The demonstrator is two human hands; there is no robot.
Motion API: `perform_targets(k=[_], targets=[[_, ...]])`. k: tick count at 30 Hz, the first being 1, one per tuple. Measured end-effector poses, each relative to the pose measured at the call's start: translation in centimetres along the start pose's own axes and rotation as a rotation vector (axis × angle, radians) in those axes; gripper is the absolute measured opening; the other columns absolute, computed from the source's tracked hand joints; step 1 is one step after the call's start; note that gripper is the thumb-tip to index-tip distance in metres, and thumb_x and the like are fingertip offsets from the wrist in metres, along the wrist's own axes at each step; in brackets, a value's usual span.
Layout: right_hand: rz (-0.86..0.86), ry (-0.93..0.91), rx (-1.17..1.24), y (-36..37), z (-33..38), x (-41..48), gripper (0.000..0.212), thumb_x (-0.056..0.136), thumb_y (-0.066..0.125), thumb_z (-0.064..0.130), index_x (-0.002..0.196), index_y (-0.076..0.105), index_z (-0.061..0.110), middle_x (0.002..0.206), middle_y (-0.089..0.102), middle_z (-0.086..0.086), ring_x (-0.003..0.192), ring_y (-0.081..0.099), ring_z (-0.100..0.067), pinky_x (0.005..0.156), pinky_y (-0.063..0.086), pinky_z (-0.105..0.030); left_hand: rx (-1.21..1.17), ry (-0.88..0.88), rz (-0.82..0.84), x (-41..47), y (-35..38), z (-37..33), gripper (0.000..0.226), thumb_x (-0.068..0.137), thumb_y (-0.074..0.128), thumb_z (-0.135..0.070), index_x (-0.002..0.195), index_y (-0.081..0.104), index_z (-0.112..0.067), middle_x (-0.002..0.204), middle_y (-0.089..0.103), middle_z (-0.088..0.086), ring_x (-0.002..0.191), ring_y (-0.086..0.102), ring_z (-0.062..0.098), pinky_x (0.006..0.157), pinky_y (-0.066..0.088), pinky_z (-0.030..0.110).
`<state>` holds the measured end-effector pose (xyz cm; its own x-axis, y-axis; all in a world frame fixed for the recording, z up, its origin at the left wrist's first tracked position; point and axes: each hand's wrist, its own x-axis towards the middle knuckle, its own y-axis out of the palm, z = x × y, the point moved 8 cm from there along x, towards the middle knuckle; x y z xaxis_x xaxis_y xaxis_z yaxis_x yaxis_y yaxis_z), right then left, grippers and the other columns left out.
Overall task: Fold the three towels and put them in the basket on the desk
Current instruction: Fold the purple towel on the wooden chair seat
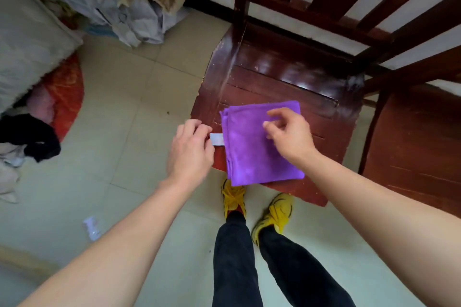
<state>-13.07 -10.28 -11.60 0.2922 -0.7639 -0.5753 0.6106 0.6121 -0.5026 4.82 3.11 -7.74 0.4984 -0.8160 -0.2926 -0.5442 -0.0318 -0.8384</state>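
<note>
A purple towel (252, 149), folded into a rough square, lies on the front part of a dark wooden chair seat (279, 77). A white label (216, 139) sticks out from its left edge. My left hand (190, 151) is at that left edge, with its fingers at the label. My right hand (290, 133) hovers over the towel's upper right part, fingers loosely curled and holding nothing. No other towel and no basket or desk is in view.
The chair's slatted back (349, 0) rises behind the seat. A second wooden surface (419, 157) stands at the right. Piles of cloth and bags (119, 7) lie at the back left, dark clothes (30, 137) at the left. My yellow shoes (257, 209) are under the seat's front edge.
</note>
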Motion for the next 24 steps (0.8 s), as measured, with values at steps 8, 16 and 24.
perform_targets(k=[8,16,24], targets=[[0.001,0.320,0.442,-4.7,-1.8,5.4,0.035,0.091,0.061,0.008,0.125,0.058,0.017,0.090,0.062,0.005,0.081,0.059,-0.010,0.072,0.051,-0.031,0.315,0.165,0.435,4.0,7.1,-4.5,0.067,0.092,0.057,-0.035,0.150,0.028,-0.019,0.161,0.010,0.007,0.148,0.010,0.025,0.111,0.030,0.042],[0.172,0.173,0.203,-2.0,-3.4,-2.6,0.010,0.085,0.069,0.005,0.087,0.067,0.015,0.067,0.064,-0.005,0.059,0.060,-0.015,0.051,0.050,-0.025,0.524,0.370,0.473,1.1,7.8,-4.6,0.109,0.076,0.062,-0.064,0.154,0.000,-0.019,0.161,-0.017,0.009,0.148,-0.014,0.026,0.120,0.007,0.045],[-0.077,0.334,-0.066,-5.9,-12.0,-3.8,0.030,0.073,0.080,0.038,0.093,0.065,0.022,0.079,0.066,0.006,0.074,0.062,-0.014,0.076,0.053,-0.034,0.507,0.319,0.511,1.0,8.2,-3.9,0.114,0.075,0.062,-0.067,0.154,-0.005,-0.019,0.160,-0.022,0.007,0.148,-0.018,0.024,0.120,0.009,0.044]])
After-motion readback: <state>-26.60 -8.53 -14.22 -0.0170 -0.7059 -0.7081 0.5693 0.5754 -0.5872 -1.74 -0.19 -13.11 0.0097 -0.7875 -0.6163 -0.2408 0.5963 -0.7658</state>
